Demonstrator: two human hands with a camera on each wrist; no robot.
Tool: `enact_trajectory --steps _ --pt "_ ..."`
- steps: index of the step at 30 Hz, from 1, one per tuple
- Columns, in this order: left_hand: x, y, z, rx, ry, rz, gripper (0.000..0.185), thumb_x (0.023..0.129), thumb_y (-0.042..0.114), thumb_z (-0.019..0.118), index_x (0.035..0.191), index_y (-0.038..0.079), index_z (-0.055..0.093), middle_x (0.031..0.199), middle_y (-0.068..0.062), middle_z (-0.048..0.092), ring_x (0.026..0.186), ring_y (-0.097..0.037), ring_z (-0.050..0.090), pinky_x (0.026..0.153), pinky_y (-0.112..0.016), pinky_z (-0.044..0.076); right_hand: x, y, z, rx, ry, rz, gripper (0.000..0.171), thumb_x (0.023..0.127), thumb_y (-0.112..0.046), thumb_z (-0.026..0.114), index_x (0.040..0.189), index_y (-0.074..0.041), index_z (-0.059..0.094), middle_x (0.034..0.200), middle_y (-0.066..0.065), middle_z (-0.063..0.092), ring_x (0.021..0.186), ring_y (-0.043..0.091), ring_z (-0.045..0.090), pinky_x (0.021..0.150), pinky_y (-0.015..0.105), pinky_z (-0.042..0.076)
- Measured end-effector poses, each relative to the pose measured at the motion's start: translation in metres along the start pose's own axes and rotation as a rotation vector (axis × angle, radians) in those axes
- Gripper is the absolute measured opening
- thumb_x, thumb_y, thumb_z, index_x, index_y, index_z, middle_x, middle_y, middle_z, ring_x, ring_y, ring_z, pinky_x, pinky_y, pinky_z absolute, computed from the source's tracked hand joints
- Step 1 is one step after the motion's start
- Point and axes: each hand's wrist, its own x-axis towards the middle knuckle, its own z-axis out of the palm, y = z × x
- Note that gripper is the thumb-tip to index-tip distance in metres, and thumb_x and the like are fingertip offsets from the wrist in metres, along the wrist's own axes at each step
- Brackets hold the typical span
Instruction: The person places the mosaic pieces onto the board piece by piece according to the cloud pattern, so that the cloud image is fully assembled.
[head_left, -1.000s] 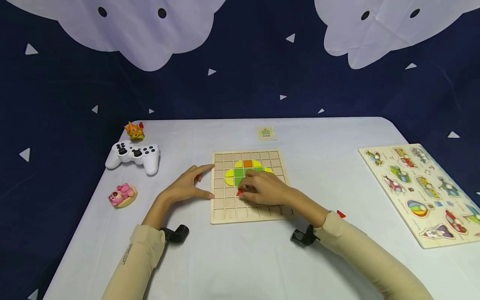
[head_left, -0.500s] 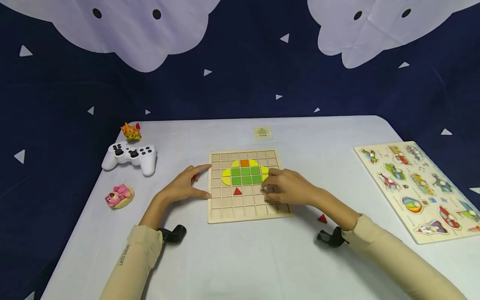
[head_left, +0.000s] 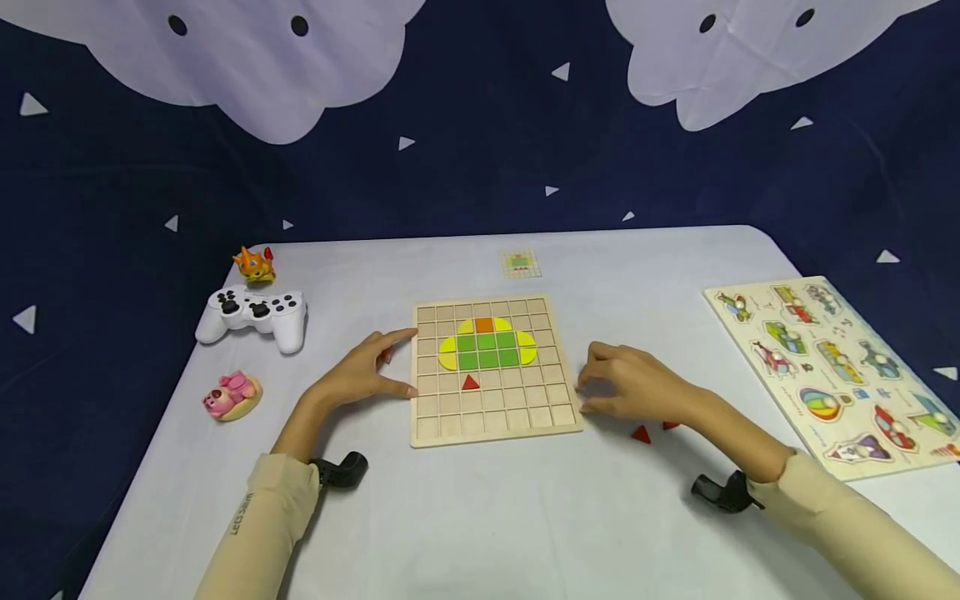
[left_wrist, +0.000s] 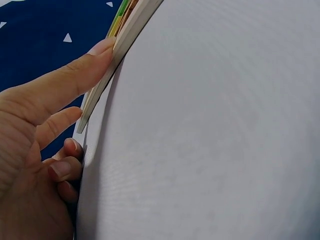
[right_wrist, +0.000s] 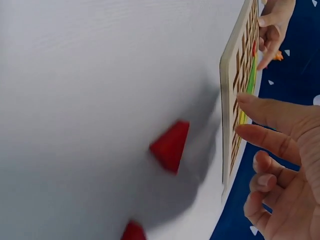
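Observation:
A wooden grid board [head_left: 555, 417] lies at the table's middle. It carries green squares [head_left: 486, 350], yellow rounded pieces, an orange square [head_left: 483, 325] and a red triangle [head_left: 470, 382]. My left hand [head_left: 367, 371] rests at the board's left edge [left_wrist: 105, 80], straight fingers touching it. My right hand [head_left: 626, 385] hovers just right of the board, fingers loosely curled and holding nothing. Two loose red triangles [head_left: 640, 434] [right_wrist: 170, 145] lie on the table under that hand.
A white game controller [head_left: 251, 312], an orange figurine [head_left: 253, 263] and a pink toy [head_left: 231, 394] sit at the left. A small pattern card [head_left: 521, 263] lies beyond the board. A picture peg puzzle [head_left: 832, 367] lies at the right edge.
My right hand left the red triangle on the board and drew back rightward off it, to above the loose triangles. The left hand stayed put.

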Motion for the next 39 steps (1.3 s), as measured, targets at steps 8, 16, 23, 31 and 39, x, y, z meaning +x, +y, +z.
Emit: enact_trajectory --steps 8,16,23,31,39 --pt "-0.001 0.002 -0.001 0.001 -0.012 0.003 0.097 0.07 0.029 0.09 0.152 0.016 0.04 0.097 -0.007 0.039 0.091 -0.022 0.037 0.078 -0.038 0.032 -0.022 0.007 -0.014 -0.015 -0.119 0.024 0.03 0.072 -0.035 0.087 0.089 -0.019 0.069 0.089 -0.009 0.05 0.074 0.007 0.047 0.071 0.028 0.044" --pt "-0.001 0.003 -0.001 0.001 -0.018 0.003 0.098 0.07 0.028 0.09 0.153 0.016 0.039 0.096 -0.007 0.038 0.089 -0.022 0.037 0.076 -0.037 0.032 -0.038 0.009 -0.02 -0.038 -0.172 0.041 0.032 0.069 -0.036 0.088 0.081 -0.023 0.062 0.085 -0.009 0.045 0.069 0.004 0.04 0.067 0.026 0.037" --pt "0.0 0.001 -0.001 0.004 -0.007 0.012 0.096 0.07 0.027 0.09 0.152 0.015 0.041 0.096 -0.007 0.039 0.089 -0.022 0.037 0.077 -0.037 0.032 -0.045 0.013 -0.02 -0.036 -0.193 0.076 0.033 0.068 -0.037 0.089 0.077 -0.024 0.06 0.08 -0.011 0.043 0.065 0.002 0.037 0.064 0.024 0.033" --pt "-0.002 -0.001 -0.002 0.012 0.001 0.017 0.097 0.07 0.028 0.09 0.152 0.014 0.041 0.095 -0.008 0.039 0.09 -0.022 0.037 0.077 -0.037 0.032 -0.045 0.015 -0.018 -0.021 -0.193 0.092 0.025 0.07 -0.025 0.087 0.075 -0.025 0.062 0.079 -0.01 0.045 0.065 0.002 0.04 0.062 0.023 0.036" --pt "-0.001 0.001 -0.002 -0.002 -0.007 0.009 0.097 0.07 0.028 0.09 0.152 0.016 0.041 0.096 -0.007 0.039 0.091 -0.022 0.037 0.079 -0.038 0.032 -0.048 0.016 -0.019 -0.072 -0.148 0.126 0.024 0.07 -0.029 0.089 0.074 -0.024 0.065 0.078 -0.011 0.047 0.064 0.002 0.041 0.06 0.024 0.036"
